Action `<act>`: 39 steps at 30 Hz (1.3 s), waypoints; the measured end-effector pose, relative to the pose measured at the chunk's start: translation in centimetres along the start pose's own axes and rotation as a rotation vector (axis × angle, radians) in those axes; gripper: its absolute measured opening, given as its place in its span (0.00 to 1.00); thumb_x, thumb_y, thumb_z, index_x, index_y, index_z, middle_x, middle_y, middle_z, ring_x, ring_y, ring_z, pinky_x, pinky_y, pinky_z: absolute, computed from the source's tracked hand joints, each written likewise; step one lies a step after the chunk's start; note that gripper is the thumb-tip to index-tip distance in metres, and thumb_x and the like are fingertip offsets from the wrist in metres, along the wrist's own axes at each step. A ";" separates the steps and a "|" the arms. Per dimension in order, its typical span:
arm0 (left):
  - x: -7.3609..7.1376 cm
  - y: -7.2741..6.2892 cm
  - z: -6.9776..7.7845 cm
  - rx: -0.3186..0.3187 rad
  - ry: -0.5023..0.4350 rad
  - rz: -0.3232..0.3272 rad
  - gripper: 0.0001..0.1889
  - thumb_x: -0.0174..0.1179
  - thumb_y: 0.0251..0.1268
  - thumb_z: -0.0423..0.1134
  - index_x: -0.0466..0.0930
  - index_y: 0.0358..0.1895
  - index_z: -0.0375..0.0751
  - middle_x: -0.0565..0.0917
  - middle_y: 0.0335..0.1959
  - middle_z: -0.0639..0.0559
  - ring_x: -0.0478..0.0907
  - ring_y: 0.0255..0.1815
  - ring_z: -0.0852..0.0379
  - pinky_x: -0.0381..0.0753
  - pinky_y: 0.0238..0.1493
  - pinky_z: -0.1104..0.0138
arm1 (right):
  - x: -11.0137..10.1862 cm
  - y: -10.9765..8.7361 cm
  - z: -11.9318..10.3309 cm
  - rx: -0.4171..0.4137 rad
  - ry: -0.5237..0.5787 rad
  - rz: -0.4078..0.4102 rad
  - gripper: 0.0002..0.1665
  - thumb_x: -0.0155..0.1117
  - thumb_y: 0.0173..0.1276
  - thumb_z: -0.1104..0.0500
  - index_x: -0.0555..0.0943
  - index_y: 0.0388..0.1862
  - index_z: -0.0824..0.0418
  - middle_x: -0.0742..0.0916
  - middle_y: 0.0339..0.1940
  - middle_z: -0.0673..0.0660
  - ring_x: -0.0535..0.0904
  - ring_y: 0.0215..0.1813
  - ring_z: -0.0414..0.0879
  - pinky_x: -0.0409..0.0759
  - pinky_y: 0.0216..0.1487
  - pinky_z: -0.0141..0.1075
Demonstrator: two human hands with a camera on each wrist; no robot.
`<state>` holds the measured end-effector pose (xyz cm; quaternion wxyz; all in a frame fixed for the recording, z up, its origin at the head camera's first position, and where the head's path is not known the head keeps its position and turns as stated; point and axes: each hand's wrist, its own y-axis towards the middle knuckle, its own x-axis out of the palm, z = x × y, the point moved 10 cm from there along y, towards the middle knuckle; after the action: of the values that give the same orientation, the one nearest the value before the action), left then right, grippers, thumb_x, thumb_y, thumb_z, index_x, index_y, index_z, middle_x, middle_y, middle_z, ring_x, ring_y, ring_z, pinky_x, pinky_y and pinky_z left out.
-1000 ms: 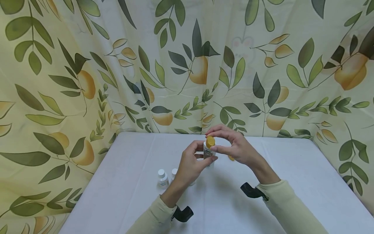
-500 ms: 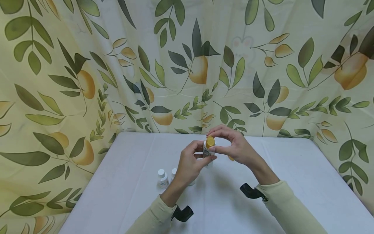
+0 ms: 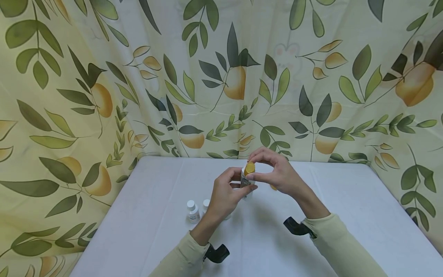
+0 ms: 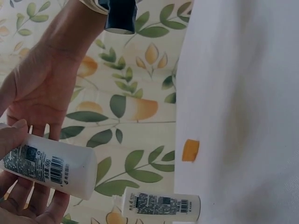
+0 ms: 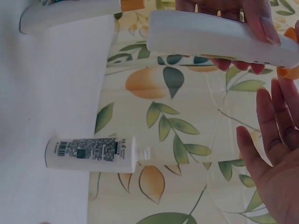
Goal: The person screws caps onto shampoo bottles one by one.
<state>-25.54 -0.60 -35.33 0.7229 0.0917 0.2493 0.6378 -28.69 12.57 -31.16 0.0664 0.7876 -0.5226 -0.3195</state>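
Note:
Between both hands is a white bottle (image 4: 77,170) with a printed label and barcode. My left hand (image 3: 225,190) grips it round the body. Its top carries an orange cap (image 3: 249,168), which my right hand (image 3: 282,173) pinches, thumb on the near side and fingers curled over the far side. The right wrist view shows the bottle's pale plain side, with fingertips of the right hand beside the orange cap (image 5: 288,73). Beyond the hands stands a similar bottle (image 5: 88,155) without a cap, its narrow nozzle bare. An orange cap (image 4: 190,150) lies on the table.
Small white-capped bottles (image 3: 192,211) stand left of the left forearm, partly hidden by it. Another white bottle (image 5: 70,15) with an orange top shows at a corner of the right wrist view. A leaf-and-fruit curtain (image 3: 221,77) hangs behind the white table (image 3: 155,181).
The right hand's fingertips have shifted slightly to the right around the cap. The bottle and the left hand have barely moved.

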 end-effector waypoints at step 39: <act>-1.2 0.2 -0.3 -0.029 0.099 0.052 0.23 0.77 0.56 0.40 0.81 0.55 0.42 0.83 0.48 0.53 0.82 0.47 0.58 0.86 0.47 0.69 | 0.1 0.0 0.8 0.045 -0.027 0.036 0.12 0.76 0.63 0.61 0.85 0.45 0.53 0.82 0.49 0.50 0.78 0.57 0.46 0.78 0.64 0.43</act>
<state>-25.87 -1.76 -35.19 0.6941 0.0561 0.2732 0.6636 -29.09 12.63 -31.85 0.0473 0.7749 -0.5448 -0.3169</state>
